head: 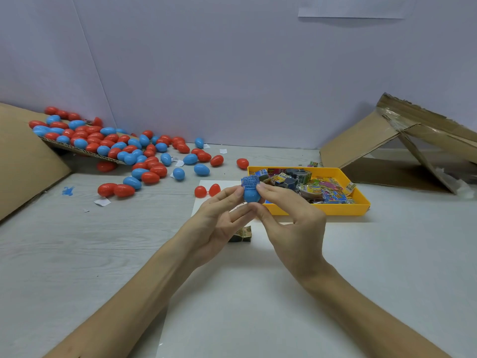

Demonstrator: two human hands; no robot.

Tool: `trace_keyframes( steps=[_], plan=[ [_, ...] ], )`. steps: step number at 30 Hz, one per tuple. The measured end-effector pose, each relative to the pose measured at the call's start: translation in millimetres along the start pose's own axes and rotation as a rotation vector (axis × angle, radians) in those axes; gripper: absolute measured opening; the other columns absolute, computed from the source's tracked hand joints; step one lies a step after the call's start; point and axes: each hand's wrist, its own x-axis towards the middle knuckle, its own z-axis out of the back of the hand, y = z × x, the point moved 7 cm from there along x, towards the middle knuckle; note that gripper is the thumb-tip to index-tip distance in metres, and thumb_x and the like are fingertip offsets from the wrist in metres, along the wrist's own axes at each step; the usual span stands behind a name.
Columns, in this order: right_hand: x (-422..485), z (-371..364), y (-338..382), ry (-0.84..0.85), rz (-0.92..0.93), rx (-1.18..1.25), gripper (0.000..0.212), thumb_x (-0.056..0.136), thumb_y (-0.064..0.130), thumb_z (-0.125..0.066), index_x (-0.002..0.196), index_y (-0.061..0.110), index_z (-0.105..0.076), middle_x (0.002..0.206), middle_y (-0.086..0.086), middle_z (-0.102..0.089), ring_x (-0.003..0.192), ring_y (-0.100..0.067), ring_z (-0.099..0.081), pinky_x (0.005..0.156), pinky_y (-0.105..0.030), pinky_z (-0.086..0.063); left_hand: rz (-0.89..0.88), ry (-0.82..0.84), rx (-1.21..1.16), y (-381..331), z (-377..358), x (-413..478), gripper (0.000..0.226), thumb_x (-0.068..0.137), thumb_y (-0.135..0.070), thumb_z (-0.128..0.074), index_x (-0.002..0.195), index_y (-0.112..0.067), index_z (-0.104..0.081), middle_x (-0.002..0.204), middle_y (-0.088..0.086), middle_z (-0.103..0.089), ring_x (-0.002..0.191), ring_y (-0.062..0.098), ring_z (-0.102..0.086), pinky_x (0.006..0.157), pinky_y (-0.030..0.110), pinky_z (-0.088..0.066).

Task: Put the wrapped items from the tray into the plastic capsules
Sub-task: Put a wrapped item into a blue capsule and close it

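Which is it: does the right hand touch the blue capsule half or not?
Touching. The head view shows the right hand pinching the blue capsule half between thumb and forefinger, no gap; the left hand holds it too.

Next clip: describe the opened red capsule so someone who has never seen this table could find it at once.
Find the yellow tray of wrapped items on the right of the table. Just off its left end, on the white sheet, lies the red capsule. Unlike the shut red and blue capsules heaped further left, it lies open, two halves side by side.
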Motion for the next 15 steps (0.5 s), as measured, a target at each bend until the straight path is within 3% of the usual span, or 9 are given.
trace_keyframes(
  steps=[3, 7, 15],
  plan=[
    [-1.2, 0.5, -0.3, -0.014, 0.015, -0.006, 0.03, 0.075, 0.004, -0.08, 0.104, -0.002, -0.073, 0.106, -0.01, -0.073, 0.101, -0.016, -0.069, 0.09, -0.031, -0.056, 0.025, 0.008, -0.007, 0.3, -0.4, -0.7, 0.019, 0.08, -0.019, -0.072, 0.096, -0.013, -0.08, 0.116, 0.01, -0.072, 0.104, 0.021, -0.071, 0.076, 0.025, -0.059],
    [-2.4, 1.5, -2.8, -0.023, 0.01, 0.019, 0.03, 0.076, 0.002, -0.079, 0.105, -0.002, -0.073, 0.107, -0.01, -0.072, 0.101, -0.017, -0.07, 0.089, -0.032, -0.057, 0.029, 0.006, 0.0, 1.1, 0.6, -1.1, 0.017, 0.079, -0.018, -0.072, 0.094, -0.015, -0.081, 0.115, 0.009, -0.073, 0.105, 0.02, -0.071, 0.075, 0.024, -0.059],
    [3.0, -1.6, -6.1, 0.014, -0.059, 0.073, 0.037, 0.081, 0.012, -0.077, 0.116, 0.005, -0.069, 0.11, 0.004, -0.069, 0.099, -0.008, -0.068, 0.088, -0.018, -0.053, 0.004, 0.016, -0.045, 1.1, 2.0, -0.1, 0.019, 0.083, -0.02, -0.073, 0.099, -0.012, -0.079, 0.121, 0.013, -0.07, 0.111, 0.023, -0.068, 0.079, 0.026, -0.058]
  ],
)
